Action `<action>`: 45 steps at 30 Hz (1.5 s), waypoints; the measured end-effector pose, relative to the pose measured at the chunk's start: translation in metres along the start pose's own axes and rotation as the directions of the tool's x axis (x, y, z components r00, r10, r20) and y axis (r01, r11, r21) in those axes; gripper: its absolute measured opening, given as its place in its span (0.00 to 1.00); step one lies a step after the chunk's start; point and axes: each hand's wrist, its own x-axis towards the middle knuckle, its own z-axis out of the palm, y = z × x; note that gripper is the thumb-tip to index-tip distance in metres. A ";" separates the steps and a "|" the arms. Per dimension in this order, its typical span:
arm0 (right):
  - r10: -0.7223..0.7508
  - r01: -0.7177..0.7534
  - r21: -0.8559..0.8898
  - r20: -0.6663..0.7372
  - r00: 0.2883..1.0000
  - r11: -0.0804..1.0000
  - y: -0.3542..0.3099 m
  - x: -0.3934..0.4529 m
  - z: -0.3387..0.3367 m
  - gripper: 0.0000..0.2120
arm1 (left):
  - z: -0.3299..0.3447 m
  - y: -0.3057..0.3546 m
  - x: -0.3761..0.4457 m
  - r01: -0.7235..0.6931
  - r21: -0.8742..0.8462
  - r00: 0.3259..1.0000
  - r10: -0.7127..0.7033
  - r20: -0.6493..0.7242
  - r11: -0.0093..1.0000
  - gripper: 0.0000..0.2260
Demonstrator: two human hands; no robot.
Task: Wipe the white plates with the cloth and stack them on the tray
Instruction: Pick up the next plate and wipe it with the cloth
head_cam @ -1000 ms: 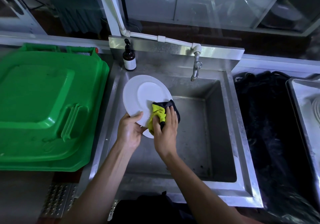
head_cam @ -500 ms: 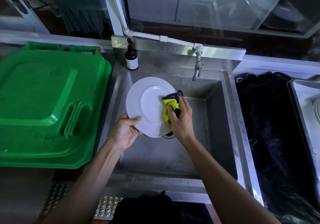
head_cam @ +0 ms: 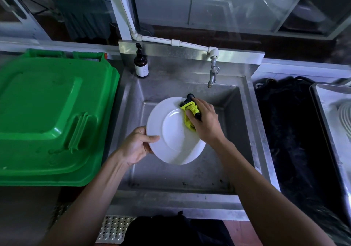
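A white plate [head_cam: 171,131] is held tilted over the steel sink [head_cam: 248,124]. My left hand [head_cam: 137,147] grips its left rim, thumb on the face and fingers underneath. My right hand [head_cam: 205,121] presses a yellow and black cloth [head_cam: 190,112] against the plate's upper right part, fingers curled round the cloth. At the far right edge a metal tray [head_cam: 322,112] holds white plates [head_cam: 345,118], only partly in view.
A green bin lid [head_cam: 51,116] fills the left side. A brown pump bottle [head_cam: 141,65] stands on the sink's back ledge, with a tap [head_cam: 213,71] to its right. A black mat [head_cam: 288,131] lies between sink and tray.
My right hand has slid the cloth from the plate's lower edge up its right side to the upper right rim. The plate has tilted flatter, and my left hand keeps its grip.
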 end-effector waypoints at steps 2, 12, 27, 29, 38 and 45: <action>-0.055 0.055 -0.057 0.005 0.998 0.997 -0.005 0.000 0.001 0.23 | 0.002 0.000 0.001 0.026 0.049 0.999 -0.027 0.020 0.998 0.15; -0.268 0.265 -0.177 0.008 0.963 0.948 -0.027 -0.019 0.027 0.20 | 0.019 -0.008 0.006 0.029 0.184 0.998 -0.039 0.050 0.983 0.13; -0.006 0.004 -0.048 -0.058 0.998 0.999 0.016 -0.057 -0.009 0.27 | 0.061 0.024 0.044 -0.086 0.485 0.990 0.130 -0.058 0.870 0.08; 0.015 -0.020 -0.070 -0.069 0.998 0.997 0.027 -0.062 -0.021 0.26 | 0.075 0.025 0.055 -0.113 0.608 0.987 0.159 -0.022 0.786 0.06; 0.150 -0.178 -0.111 -0.221 0.964 0.978 0.087 -0.091 -0.087 0.26 | 0.168 0.011 0.084 -0.245 0.950 0.962 0.170 0.214 0.192 0.09; 0.227 -0.278 -0.130 -0.310 0.923 0.952 0.142 -0.127 -0.155 0.26 | 0.268 -0.008 0.101 -0.361 0.927 0.906 0.198 0.374 -0.099 0.03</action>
